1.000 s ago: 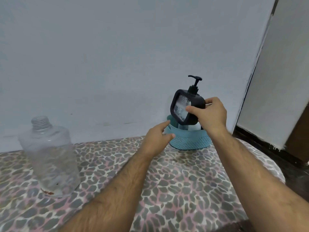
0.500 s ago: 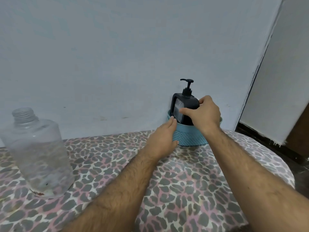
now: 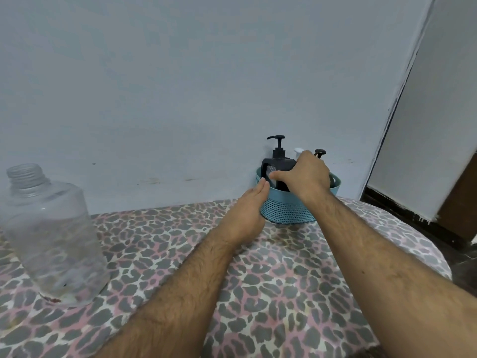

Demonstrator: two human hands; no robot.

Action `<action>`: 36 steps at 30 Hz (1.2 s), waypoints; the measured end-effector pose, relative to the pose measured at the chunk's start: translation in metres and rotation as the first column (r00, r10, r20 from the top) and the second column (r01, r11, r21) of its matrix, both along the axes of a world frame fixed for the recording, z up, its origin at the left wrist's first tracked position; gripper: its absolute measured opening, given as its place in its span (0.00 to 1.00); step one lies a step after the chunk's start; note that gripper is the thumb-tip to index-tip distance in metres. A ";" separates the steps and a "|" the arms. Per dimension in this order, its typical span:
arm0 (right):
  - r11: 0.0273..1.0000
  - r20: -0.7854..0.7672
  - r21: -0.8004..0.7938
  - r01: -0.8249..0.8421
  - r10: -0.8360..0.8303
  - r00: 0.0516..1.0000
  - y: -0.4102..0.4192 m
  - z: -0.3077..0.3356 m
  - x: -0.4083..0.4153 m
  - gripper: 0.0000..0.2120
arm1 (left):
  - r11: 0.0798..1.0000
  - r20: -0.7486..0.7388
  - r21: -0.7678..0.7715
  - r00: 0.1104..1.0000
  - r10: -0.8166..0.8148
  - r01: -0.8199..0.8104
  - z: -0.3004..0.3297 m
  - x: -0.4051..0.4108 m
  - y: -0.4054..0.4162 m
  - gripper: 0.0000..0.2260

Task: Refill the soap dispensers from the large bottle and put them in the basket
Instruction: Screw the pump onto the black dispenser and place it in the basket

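Now right hand grips black dispenser inside teal basket, centre-right of frame; left hand, fingers straight, presses basket's side; large bottle far left.

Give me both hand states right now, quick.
Left hand: open, straight fingers against the blue woven plastic basket.
Right hand: gripping the black square pump soap dispenser, lowered into that basket.

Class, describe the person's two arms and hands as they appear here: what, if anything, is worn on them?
Both forearms are bare and hairy, with no sleeves in view. The left hand and the right hand show no gloves, and no watch or bracelet at the wrists. Rings cannot be ruled out, since some fingers are hidden.
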State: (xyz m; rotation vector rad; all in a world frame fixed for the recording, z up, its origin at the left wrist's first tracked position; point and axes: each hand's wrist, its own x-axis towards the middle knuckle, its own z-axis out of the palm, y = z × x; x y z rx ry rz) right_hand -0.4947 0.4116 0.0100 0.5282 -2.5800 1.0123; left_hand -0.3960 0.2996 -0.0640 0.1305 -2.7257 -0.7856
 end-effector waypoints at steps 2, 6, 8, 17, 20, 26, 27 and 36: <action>1.000 0.020 0.015 0.007 -0.008 1.000 -0.001 -0.001 0.001 0.32 | 1.000 0.001 0.005 1.000 0.003 -0.003 -0.002 0.000 -0.001 0.37; 0.995 0.043 0.097 0.033 -0.037 0.998 0.000 -0.002 0.002 0.26 | 1.000 0.011 -0.011 1.000 0.016 -0.016 -0.005 -0.002 -0.002 0.37; 0.993 0.048 0.114 0.031 -0.036 0.998 0.000 -0.001 0.002 0.27 | 0.999 0.015 -0.016 0.999 0.030 -0.030 -0.006 -0.003 -0.002 0.37; 0.975 0.185 0.219 -0.043 0.002 0.983 0.007 0.010 -0.003 0.23 | 0.998 0.024 -0.038 0.999 0.044 -0.043 -0.006 -0.004 -0.002 0.39; 0.962 0.134 0.265 -0.071 0.037 0.990 0.012 0.013 -0.002 0.16 | 0.998 0.023 -0.048 0.999 0.045 -0.044 -0.006 -0.004 -0.002 0.39; 0.920 0.080 0.391 -0.016 -0.017 0.997 0.016 0.014 -0.001 0.05 | 0.998 0.029 -0.043 0.999 0.043 -0.041 -0.004 -0.005 -0.002 0.40; 0.921 0.071 0.389 -0.010 -0.019 0.997 0.016 0.012 -0.002 0.04 | 0.998 0.032 -0.042 0.999 0.041 -0.040 -0.003 -0.005 -0.002 0.40; 0.955 0.015 0.292 -0.047 0.045 0.999 0.016 0.002 -0.008 0.03 | 0.998 0.038 -0.043 0.998 0.045 -0.043 -0.002 -0.003 -0.002 0.40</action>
